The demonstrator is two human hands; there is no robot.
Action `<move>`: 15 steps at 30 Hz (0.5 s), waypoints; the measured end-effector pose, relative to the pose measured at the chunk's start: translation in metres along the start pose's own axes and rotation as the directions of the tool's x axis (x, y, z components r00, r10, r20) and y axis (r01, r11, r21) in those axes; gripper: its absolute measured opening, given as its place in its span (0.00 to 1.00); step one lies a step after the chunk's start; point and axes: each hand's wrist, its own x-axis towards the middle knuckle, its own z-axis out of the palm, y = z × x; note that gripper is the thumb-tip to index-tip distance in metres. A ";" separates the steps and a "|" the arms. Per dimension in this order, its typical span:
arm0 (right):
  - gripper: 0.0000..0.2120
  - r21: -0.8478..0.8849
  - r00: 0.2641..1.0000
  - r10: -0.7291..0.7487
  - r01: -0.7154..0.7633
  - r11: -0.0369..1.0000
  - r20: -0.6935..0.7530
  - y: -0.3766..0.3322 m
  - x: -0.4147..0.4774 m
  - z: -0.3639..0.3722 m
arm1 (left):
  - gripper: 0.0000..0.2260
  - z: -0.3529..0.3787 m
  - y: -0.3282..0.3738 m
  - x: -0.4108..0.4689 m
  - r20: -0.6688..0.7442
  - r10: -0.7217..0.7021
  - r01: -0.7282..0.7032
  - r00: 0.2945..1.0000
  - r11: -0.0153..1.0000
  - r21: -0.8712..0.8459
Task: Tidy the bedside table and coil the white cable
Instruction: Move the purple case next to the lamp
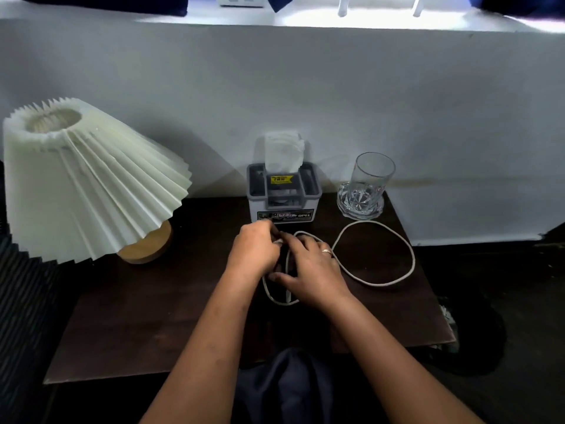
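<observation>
Lighting was dim; daylight glared, overexposed, along the ledge (305, 21) at top. Lamp (91, 182) threw a soft shadow on the wall (428, 102). Table (146, 316) read dark, detail lost. Wide-angle curvature bent the edges; overall slightly soft.

— Entry one, lamp shade (91, 179)?
— Cream, pleated all round. The lamp base (146, 246) is tan wood.
— worktop (153, 301)?
— Dark brown, near black.
— cable (409, 264)?
— White.
— tissue holder (284, 194)?
— Grey top and white body. It has a yellow label with dark print and a black strip with white lettering on the front. The tissue (282, 154) is white.
— glass (371, 175) and coaster (345, 206)?
— Both clear. There is a cut star pattern at the bottom of the glass and a small red-and-white mark on its side.
— wall (428, 117)?
— Pale grey-white, with one faint brownish streak.
— cloth (287, 387) at the near edge?
— Dark navy, plain.
</observation>
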 end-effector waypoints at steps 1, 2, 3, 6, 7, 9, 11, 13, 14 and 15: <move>0.34 0.011 1.000 0.006 -0.005 1.000 -0.026 0.001 0.002 -0.001 | 0.08 0.001 0.003 0.002 0.015 0.011 -0.011 1.000 0.999 -0.041; 0.32 0.024 0.998 0.014 -0.012 1.000 -0.058 0.001 0.004 -0.001 | 0.08 0.003 0.005 0.004 0.022 0.029 -0.027 0.999 0.996 -0.089; 0.29 0.039 0.996 0.024 -0.021 0.999 -0.088 0.003 0.006 -0.002 | 0.08 0.003 0.007 0.005 0.028 0.053 -0.048 0.998 0.988 -0.146; 0.19 0.120 0.987 0.070 -0.052 0.991 -0.144 0.011 0.014 -0.007 | 0.07 0.005 0.014 0.002 0.074 0.149 -0.128 0.986 0.963 -0.236; 0.17 0.152 0.983 0.085 -0.060 0.987 -0.162 0.014 0.016 -0.010 | 0.08 0.005 0.013 0.002 0.076 0.173 -0.152 0.982 0.962 -0.225; 0.14 0.176 0.969 0.123 -0.086 0.981 -0.214 0.023 0.020 -0.015 | 0.10 0.001 0.007 0.002 0.068 0.191 -0.175 0.979 0.967 -0.187; 0.12 0.152 0.950 0.178 -0.143 0.978 -0.256 0.035 0.022 -0.023 | 0.14 -0.003 -0.002 0.005 0.112 0.192 -0.184 0.975 0.980 -0.078; 0.14 0.109 0.940 0.221 -0.198 0.974 -0.260 0.046 0.022 -0.027 | 0.23 -0.002 -0.012 0.006 0.218 0.164 -0.186 0.962 0.978 0.088; 0.15 0.081 0.941 0.227 -0.213 0.974 -0.252 0.050 0.022 -0.027 | 0.29 0.001 -0.014 0.005 0.270 0.138 -0.183 0.953 0.972 0.150; 0.17 0.051 0.945 0.224 -0.218 0.975 -0.238 0.053 0.023 -0.027 | 0.34 0.005 -0.014 0.004 0.311 0.114 -0.178 0.944 0.966 0.187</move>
